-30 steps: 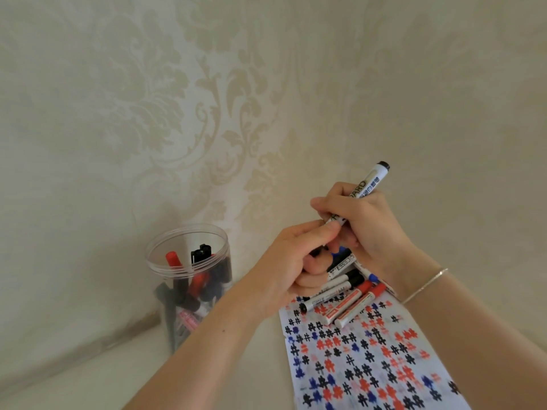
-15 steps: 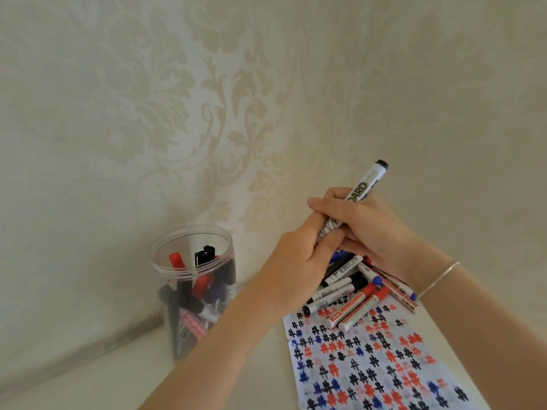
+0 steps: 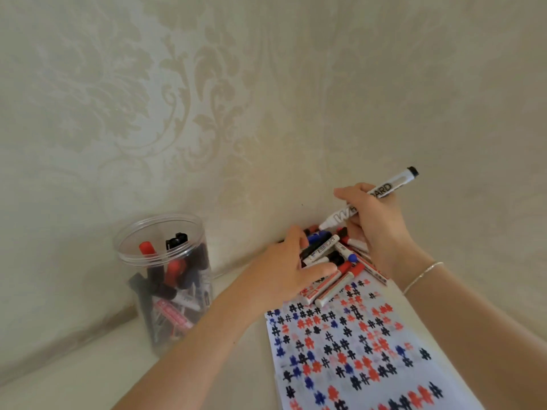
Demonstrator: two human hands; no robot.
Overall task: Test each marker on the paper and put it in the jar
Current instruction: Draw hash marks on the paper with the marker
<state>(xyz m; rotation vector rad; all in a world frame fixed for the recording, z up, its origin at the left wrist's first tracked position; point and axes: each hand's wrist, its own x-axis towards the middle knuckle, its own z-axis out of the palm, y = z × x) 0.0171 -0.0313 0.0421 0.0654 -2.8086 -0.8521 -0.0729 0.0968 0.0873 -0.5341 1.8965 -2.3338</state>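
Here the right hand (image 3: pixel 377 232) at centre right grips a white black-tipped whiteboard marker (image 3: pixel 370 199) tilted above the marker pile (image 3: pixel 337 258); the left hand (image 3: pixel 284 270), fingers relaxed, rests on the pile. Lower left, a clear plastic jar (image 3: pixel 165 279) stands on the cream desk (image 3: pixel 88 374) against damask wallpaper (image 3: pixel 177 99).

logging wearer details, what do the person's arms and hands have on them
Both forearms are bare, with no sleeves in view. The right wrist wears a thin silvery bracelet. The left hand and right hand show no rings or gloves.

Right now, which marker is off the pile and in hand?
The white WHITEBOARD marker, gripped by the right hand above the pile.
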